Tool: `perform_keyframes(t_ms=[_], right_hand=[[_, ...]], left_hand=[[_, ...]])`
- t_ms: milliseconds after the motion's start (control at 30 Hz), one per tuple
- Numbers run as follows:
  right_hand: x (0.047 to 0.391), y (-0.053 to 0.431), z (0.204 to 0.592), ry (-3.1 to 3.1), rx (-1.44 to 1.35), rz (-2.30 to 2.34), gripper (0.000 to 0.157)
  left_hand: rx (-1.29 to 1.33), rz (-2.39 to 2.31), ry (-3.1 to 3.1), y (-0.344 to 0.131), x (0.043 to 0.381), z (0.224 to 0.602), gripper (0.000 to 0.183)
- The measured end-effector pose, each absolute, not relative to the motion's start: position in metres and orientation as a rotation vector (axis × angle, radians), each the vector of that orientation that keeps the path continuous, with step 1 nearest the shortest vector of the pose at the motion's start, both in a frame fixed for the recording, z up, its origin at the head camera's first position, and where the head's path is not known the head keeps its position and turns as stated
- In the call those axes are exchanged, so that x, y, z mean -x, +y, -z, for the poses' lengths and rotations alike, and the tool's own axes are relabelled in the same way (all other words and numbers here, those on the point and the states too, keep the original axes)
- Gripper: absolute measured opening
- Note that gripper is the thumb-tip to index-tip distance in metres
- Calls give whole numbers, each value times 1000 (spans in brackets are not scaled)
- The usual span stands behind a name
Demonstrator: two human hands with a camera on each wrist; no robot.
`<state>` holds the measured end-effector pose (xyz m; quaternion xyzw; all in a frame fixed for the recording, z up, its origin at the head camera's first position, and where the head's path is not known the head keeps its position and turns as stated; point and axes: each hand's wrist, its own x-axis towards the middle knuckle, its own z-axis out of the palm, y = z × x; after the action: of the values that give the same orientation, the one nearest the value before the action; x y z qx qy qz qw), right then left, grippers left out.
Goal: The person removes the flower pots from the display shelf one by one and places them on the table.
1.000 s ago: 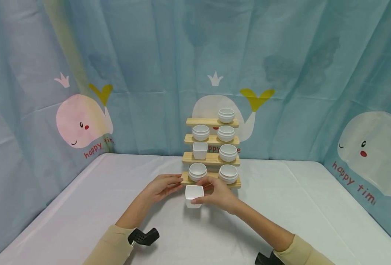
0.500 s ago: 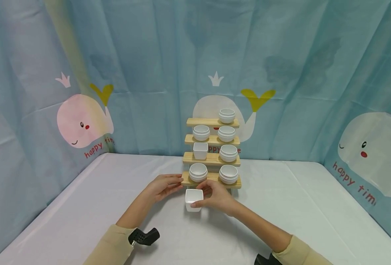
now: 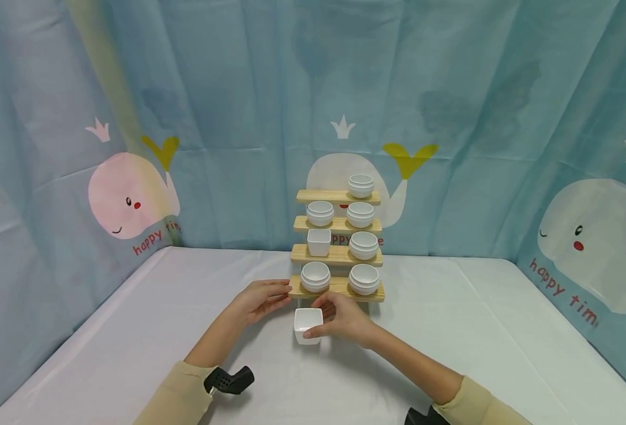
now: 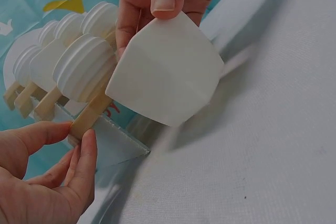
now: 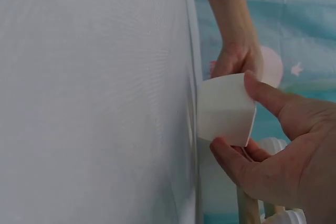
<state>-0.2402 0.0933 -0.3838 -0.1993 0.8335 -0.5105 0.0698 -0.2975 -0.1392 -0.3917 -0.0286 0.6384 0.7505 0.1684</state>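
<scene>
A small white square bowl [image 3: 308,333] is pinched at its side between the thumb and fingers of my right hand [image 3: 347,320], in front of the wooden tiered stand [image 3: 339,285]. The left wrist view shows this square bowl [image 4: 168,72] off the tablecloth, its shadow below. My left hand [image 3: 261,300] is at the left end of the lowest shelf; in the left wrist view its thumb and fingers pinch that wooden end [image 4: 88,118]. On the lowest shelf stand two round white bowls, left [image 3: 315,277] and right [image 3: 364,280]. The right wrist view partly hides the stand behind my right hand.
Higher up, another square bowl [image 3: 319,242] shares a shelf with a round bowl [image 3: 363,245]. Several more round bowls sit above, the topmost bowl [image 3: 361,186] at the right. A white cloth [image 3: 451,330] covers the table; a blue whale-print curtain [image 3: 238,118] hangs behind.
My right hand has drawn the square bowl slightly down and toward me, away from the lowest shelf. My left hand has stayed at the shelf end.
</scene>
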Motion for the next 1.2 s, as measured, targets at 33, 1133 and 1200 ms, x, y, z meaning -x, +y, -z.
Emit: perform_keyframes(t_ms=[33,1133,1200], right_hand=[[240,93,385,2504,594,1537,51],[239,92,385,2520,613,1484,55],[239,93,384,2515,619,1474,55]], left_hand=[[81,-2134,1815,-139,297,392,50],[79,-2144,1806,-140,298,392,49],[87,-2146,1806,-140,298,392,49]])
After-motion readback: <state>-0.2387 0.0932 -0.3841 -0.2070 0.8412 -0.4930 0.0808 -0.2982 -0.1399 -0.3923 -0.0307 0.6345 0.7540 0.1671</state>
